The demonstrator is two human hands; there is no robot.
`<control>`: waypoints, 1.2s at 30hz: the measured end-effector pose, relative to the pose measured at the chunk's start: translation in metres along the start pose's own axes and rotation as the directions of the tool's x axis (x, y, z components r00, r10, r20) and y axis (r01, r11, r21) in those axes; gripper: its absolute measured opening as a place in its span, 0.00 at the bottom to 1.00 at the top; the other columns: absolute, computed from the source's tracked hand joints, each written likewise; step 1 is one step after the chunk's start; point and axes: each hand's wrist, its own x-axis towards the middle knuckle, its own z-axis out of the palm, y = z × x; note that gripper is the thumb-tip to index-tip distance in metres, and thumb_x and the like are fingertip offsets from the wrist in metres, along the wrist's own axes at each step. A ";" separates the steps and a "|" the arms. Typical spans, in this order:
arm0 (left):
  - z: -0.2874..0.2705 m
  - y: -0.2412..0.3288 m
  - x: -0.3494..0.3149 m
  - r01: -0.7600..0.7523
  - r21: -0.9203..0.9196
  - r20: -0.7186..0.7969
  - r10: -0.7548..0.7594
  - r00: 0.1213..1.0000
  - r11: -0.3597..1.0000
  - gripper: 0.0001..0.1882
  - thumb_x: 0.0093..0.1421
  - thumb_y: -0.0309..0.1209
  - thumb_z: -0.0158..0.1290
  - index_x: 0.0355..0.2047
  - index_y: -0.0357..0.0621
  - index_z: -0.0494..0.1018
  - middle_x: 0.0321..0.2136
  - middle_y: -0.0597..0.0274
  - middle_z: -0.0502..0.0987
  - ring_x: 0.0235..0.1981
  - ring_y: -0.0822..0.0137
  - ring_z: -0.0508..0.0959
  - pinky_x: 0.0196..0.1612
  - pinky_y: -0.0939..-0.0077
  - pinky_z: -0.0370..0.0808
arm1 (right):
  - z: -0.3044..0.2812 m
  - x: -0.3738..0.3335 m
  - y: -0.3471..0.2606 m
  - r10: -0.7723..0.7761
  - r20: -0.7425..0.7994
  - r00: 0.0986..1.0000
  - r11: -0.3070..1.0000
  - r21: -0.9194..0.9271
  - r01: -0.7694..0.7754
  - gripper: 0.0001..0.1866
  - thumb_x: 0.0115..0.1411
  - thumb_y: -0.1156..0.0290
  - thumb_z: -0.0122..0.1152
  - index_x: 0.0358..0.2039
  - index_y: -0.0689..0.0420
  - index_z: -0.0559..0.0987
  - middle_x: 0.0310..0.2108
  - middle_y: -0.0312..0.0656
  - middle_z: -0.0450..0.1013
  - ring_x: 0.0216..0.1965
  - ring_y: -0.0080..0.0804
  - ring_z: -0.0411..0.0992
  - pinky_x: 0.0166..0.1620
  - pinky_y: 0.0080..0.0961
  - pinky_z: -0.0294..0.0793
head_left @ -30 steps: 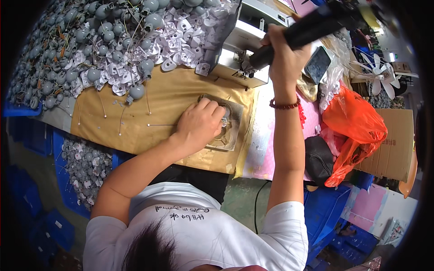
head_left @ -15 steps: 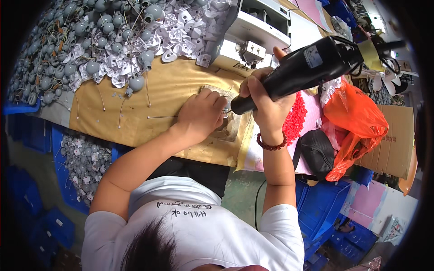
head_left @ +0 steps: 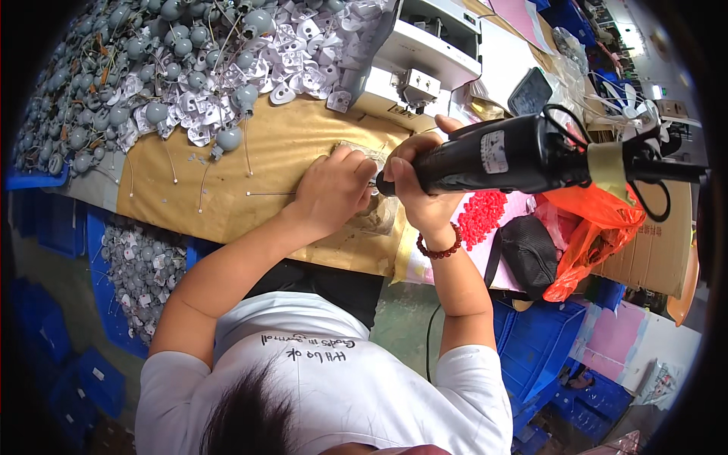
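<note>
My right hand (head_left: 419, 176) is wrapped around a black electric screwdriver (head_left: 485, 161), which lies tilted almost level with its tip toward my left hand. My left hand (head_left: 335, 186) is closed, fingers curled down over a small fixture block (head_left: 377, 222) on the tan-covered bench (head_left: 227, 182). What those fingers grip is mostly hidden; a thin wire (head_left: 269, 193) with a small white end runs out leftward from under them. The screwdriver's tip meets the spot beside my left fingertips, and its contact point is hidden.
Grey ball-shaped parts (head_left: 91, 114) with wires and white plastic pieces (head_left: 303, 64) heap at the far left. A white machine (head_left: 409, 68) stands at the back. Red small pieces (head_left: 481, 216), a black pouch (head_left: 528, 258) and an orange bag (head_left: 584, 243) lie right. Blue bins (head_left: 531, 349) sit below.
My right hand and the screwdriver have moved left, closer to my left hand, and the tool's rear end has dropped to a more level tilt. My left hand has barely shifted.
</note>
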 end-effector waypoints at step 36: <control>-0.005 0.006 -0.013 0.006 -0.014 0.022 -0.005 1.000 1.000 0.16 0.54 0.30 0.60 0.44 0.47 0.75 0.41 0.62 0.77 0.41 0.58 0.76 0.44 0.66 0.75 | -0.026 -0.033 0.029 0.393 -0.104 0.914 0.875 -0.264 -0.406 0.13 0.58 0.75 0.67 0.43 0.62 0.80 0.34 0.39 0.76 0.32 0.25 0.74 0.34 0.23 0.75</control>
